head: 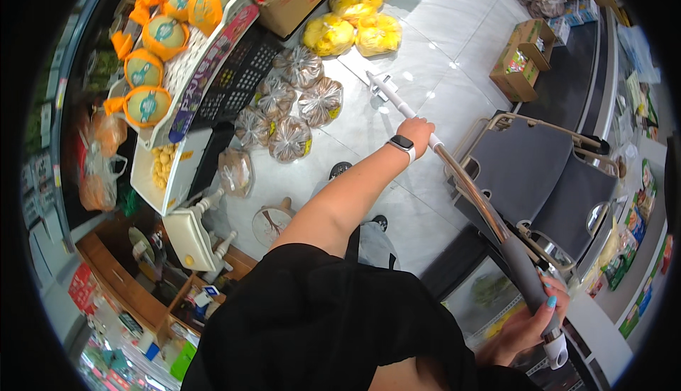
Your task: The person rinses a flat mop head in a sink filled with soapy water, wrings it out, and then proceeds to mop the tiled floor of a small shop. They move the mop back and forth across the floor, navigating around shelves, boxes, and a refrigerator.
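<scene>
A long-handled flat mop runs slantwise across the view, its handle part white, part coppery metal, with a grey grip. My left hand, with a smartwatch on its wrist, is closed around the white section midway. Near the lower end of the grey grip, my right hand holds the handle; its nails are turquoise. The mop's flat head lies on the grey tiled floor, close to yellow bags of produce. Several clear bags of brown produce sit left of it.
Netted melons fill a white crate at upper left, above black crates. A folding chair with dark fabric stands right of the handle. A small round stool and a cream stool are at lower left. Cardboard boxes stand at upper right.
</scene>
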The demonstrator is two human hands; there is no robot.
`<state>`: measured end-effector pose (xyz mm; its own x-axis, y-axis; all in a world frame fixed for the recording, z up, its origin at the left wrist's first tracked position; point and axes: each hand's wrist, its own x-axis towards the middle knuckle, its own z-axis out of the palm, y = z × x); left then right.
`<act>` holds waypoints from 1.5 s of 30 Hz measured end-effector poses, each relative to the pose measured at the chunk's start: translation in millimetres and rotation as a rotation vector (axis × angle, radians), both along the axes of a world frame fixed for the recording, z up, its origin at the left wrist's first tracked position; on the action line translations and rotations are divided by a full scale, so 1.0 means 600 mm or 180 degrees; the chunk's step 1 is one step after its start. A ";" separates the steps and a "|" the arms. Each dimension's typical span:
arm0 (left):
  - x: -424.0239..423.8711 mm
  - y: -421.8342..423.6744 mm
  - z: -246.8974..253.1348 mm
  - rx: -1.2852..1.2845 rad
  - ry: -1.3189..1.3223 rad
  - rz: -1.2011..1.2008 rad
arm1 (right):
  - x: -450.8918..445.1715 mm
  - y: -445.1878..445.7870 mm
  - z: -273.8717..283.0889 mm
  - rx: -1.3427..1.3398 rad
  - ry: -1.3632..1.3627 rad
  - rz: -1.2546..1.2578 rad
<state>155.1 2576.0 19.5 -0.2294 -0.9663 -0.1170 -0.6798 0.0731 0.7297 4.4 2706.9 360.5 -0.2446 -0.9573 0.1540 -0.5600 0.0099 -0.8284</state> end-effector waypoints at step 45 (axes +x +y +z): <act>-0.114 0.839 0.030 0.0588 -0.0019 0.2154 | -0.136 0.360 -0.005 -0.0117 -0.0398 0.2966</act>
